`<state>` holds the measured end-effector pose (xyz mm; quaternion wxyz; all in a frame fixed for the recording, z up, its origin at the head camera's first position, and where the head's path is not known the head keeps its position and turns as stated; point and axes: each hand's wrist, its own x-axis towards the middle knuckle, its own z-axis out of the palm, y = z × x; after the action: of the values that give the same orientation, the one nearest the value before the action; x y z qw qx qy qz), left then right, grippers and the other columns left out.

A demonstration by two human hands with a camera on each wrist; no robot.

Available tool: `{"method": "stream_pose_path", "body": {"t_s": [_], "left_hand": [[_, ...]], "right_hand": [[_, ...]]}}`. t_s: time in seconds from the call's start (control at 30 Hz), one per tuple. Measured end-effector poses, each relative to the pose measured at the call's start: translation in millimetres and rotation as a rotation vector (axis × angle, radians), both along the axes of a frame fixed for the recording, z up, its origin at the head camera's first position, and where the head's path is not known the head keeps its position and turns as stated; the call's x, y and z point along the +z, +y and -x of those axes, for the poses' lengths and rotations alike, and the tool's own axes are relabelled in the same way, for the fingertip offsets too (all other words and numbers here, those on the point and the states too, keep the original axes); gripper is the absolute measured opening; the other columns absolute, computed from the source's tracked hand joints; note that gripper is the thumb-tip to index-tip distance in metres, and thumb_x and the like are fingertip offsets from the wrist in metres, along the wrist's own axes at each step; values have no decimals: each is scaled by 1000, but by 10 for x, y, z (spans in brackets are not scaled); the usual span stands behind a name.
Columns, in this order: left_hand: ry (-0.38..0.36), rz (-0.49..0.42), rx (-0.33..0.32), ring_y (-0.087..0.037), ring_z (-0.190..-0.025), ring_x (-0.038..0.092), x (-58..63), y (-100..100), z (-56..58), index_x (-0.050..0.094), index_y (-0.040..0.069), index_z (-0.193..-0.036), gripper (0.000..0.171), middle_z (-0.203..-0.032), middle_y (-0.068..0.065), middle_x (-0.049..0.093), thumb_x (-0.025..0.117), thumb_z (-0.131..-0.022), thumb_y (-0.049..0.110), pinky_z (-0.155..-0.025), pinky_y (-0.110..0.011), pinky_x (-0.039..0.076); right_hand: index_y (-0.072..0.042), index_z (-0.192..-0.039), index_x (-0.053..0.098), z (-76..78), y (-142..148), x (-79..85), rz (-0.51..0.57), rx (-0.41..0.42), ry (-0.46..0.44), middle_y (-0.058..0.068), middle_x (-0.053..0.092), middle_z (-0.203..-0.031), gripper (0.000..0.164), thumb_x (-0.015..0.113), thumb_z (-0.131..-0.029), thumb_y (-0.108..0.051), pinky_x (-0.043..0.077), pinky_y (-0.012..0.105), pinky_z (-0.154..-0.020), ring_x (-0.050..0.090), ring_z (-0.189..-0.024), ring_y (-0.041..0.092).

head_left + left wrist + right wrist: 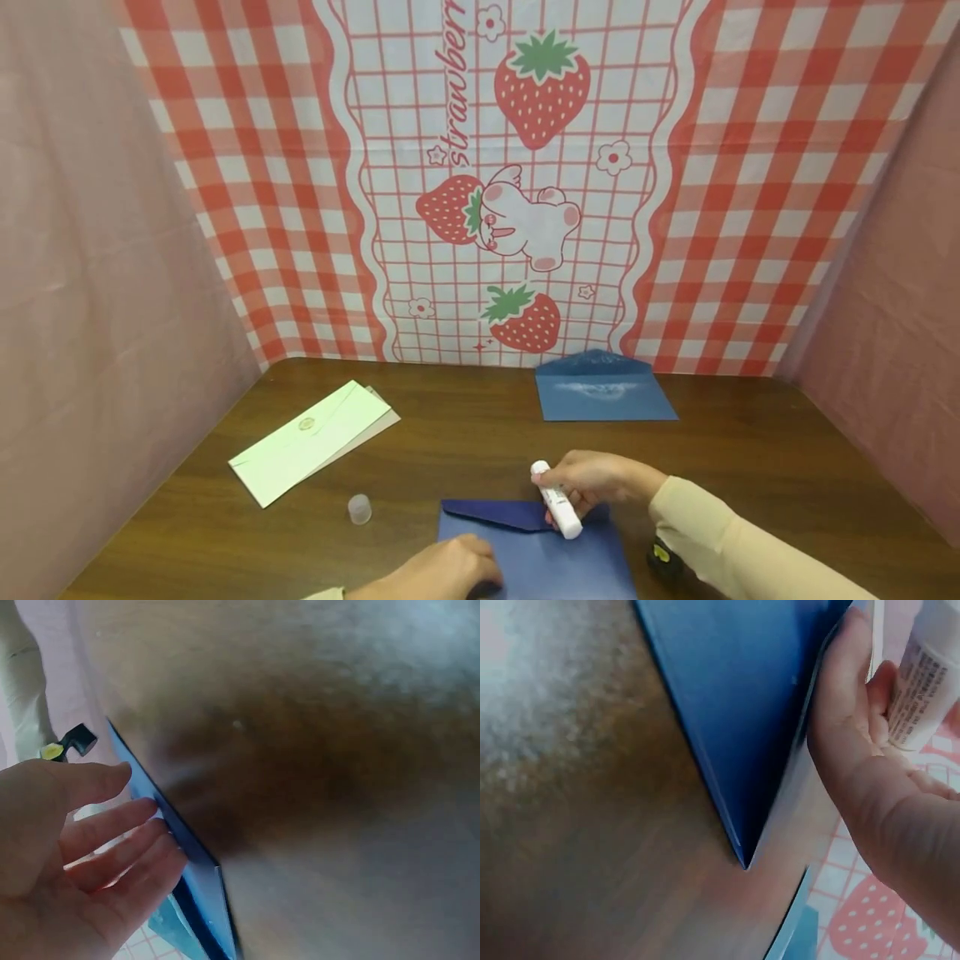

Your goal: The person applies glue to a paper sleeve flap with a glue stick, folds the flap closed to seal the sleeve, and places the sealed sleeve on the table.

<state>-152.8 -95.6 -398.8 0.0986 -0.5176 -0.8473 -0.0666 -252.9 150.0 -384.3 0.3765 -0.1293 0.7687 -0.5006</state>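
Observation:
A blue envelope (551, 567) lies at the table's front edge, its darker flap (495, 512) along the far side. My right hand (588, 483) grips a white glue stick (557, 502) above that flap, thumb and fingers wrapped round the barrel. In the right wrist view, small printed text shows on the glue stick (922, 694), and the hand's edge is right by the envelope (735, 697). My left hand (442, 571) rests on the envelope's near left part. Its fingers (150, 862) lie loosely extended over the envelope surface in the left wrist view.
A small translucent cap (360, 509) stands left of the envelope. Pale green and grey envelopes (311, 442) overlap at the left. Another blue envelope (606, 398), flap raised, lies at the back. A black and yellow object (663, 557) sits beside the right sleeve. Patterned cloth hangs behind.

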Motion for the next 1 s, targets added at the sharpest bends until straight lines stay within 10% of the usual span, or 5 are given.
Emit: {"method": "stream_pose_path", "body": {"t_s": [0.27, 0.43, 0.63, 1.0], "left_hand": [[-361, -29, 128, 7, -83, 58, 176, 56, 84, 74, 12, -96, 14, -89, 8, 70, 68, -87, 21, -72, -5, 46], [-669, -234, 320, 5, -74, 57, 336, 169, 326, 74, 9, -90, 9, -84, 2, 73, 68, -87, 15, -67, -12, 48], [-1111, -456, 456, -11, -66, 65, 253, 309, 637, 73, -7, -90, 12, -86, -24, 73, 66, -87, 3, -64, -26, 58], [-1130, -497, 575, -7, -60, 62, 56, 339, 673, 71, -12, -89, 12, -89, -29, 71, 63, -85, -4, -61, -23, 58]], "right_hand": [[4, -89, 65, -132, -79, -13, -115, -11, 118, 5, 71, -75, 28, 59, -95, -23, 57, 27, -64, 64, -65, 9], [4, -85, 67, -154, -118, 12, -181, -41, 187, 0, 63, -69, 28, 63, -92, -23, 57, 27, -61, 59, -61, 8], [1, -80, 67, -110, -134, 41, -254, -84, 198, -1, 58, -67, 26, 64, -91, -23, 55, 25, -58, 56, -59, 9], [6, -91, 67, -122, -109, 30, -156, -80, 114, 0, 64, -71, 28, 60, -94, -20, 56, 27, -63, 61, -65, 9]]}}
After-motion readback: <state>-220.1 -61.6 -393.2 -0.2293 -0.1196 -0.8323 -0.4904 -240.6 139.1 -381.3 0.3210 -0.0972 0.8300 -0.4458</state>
